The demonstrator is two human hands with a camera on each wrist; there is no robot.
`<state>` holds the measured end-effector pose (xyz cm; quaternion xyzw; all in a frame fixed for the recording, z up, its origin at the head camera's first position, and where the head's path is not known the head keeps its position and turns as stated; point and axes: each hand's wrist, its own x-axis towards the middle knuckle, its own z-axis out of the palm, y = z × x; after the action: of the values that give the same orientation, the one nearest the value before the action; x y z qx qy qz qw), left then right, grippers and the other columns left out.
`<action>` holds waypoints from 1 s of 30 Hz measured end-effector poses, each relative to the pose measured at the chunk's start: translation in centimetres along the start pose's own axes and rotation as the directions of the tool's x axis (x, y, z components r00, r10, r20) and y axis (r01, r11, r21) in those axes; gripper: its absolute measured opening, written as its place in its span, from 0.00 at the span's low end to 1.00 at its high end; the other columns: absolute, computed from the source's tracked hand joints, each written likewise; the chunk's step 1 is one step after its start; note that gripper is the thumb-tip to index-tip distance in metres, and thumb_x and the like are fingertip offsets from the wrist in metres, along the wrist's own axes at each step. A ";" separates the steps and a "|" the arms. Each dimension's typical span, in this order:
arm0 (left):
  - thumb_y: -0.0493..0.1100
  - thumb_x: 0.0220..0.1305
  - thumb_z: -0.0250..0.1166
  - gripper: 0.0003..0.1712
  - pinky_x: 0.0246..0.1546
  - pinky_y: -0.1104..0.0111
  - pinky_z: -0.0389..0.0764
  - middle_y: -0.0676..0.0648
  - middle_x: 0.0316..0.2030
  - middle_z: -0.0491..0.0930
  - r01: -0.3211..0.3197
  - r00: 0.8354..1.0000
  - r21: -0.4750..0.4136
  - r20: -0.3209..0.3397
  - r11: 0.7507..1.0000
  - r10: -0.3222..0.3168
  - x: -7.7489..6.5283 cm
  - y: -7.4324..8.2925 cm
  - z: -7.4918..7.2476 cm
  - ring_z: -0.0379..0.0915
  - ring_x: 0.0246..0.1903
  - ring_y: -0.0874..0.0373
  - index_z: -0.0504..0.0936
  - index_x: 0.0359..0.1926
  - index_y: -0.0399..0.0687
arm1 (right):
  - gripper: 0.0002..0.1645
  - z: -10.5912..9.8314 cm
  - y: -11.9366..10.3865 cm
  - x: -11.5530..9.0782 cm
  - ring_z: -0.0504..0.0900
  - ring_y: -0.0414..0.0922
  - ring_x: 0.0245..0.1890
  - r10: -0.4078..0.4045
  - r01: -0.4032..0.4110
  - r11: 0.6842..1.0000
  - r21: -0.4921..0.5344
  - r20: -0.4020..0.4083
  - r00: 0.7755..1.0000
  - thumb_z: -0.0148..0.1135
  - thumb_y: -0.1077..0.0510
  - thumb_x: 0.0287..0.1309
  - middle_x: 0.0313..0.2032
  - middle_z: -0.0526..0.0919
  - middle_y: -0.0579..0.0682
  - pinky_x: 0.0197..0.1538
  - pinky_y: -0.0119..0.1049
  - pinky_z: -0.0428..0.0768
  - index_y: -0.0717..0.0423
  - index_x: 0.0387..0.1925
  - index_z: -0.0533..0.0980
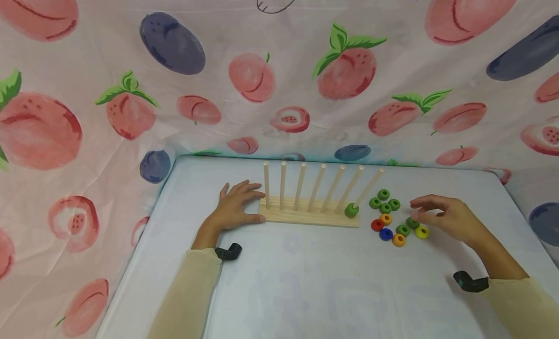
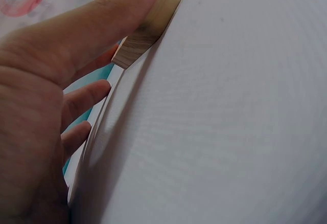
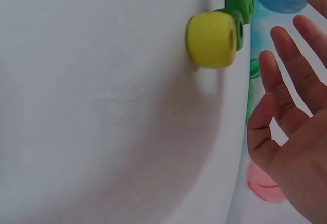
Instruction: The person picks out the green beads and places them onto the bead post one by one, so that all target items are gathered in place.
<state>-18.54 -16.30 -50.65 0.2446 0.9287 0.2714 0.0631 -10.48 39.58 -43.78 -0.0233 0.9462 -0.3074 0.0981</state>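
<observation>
The left hand (image 1: 238, 205) holds one end of the wooden peg board (image 1: 310, 215), thumb at the front edge and index finger at the back, the other fingers spread beyond the corner. The board stretches to that hand's right along the white counter (image 1: 279, 285), carrying seven pegs (image 1: 302, 188); on the peg farthest from the hand sits a threaded green bead (image 1: 351, 211), down at the base. The right hand (image 1: 450, 215) grips nothing; its fingers are loosely extended over the near side of the bead cluster. Just under its fingertips are two of the loose green beads (image 1: 402, 230), with the yellow bead (image 1: 421, 232) beside them. Farther to this hand's left lie two orange beads (image 1: 399, 240), the red bead (image 1: 377, 225) and the blue bead (image 1: 386, 234), while four more green ones sit beyond them, between hand and board. Past both hands hangs the fruit-print cloth (image 1: 209, 42)
</observation>
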 end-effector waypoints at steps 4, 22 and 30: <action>0.71 0.50 0.73 0.42 0.75 0.36 0.29 0.55 0.75 0.66 0.000 1.000 0.002 -0.002 1.000 0.000 0.0 0.0 0.0 0.45 0.80 0.48 0.79 0.65 0.65 | 0.29 0.2 0.3 0.1 0.75 0.40 0.51 0.034 -0.033 0.999 -0.022 0.045 0.998 0.67 0.39 0.64 0.56 0.84 0.55 0.47 0.40 0.76 0.49 0.60 0.79; 0.71 0.51 0.73 0.42 0.75 0.35 0.29 0.55 0.75 0.66 0.003 1.000 0.008 0.003 1.000 -0.003 -0.1 0.1 -0.1 0.45 0.80 0.48 0.79 0.65 0.64 | 0.29 1.0 1.4 0.3 0.80 0.55 0.51 0.036 -0.028 0.995 -0.095 0.085 0.996 0.72 0.38 0.59 0.47 0.86 0.53 0.49 0.52 0.82 0.51 0.55 0.83; 0.70 0.51 0.73 0.41 0.75 0.36 0.29 0.55 0.75 0.66 0.001 1.000 -0.003 0.005 1.000 -0.001 -0.1 0.3 -0.2 0.45 0.80 0.48 0.79 0.65 0.64 | 0.29 1.1 1.8 0.4 0.81 0.53 0.49 0.021 -0.011 0.992 -0.124 0.080 0.997 0.72 0.38 0.58 0.42 0.86 0.49 0.46 0.43 0.81 0.51 0.53 0.83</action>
<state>-18.39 -16.26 -50.31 0.2445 0.9283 0.2723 0.0659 -10.65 40.35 -45.73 -0.0340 0.9588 -0.2462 0.1375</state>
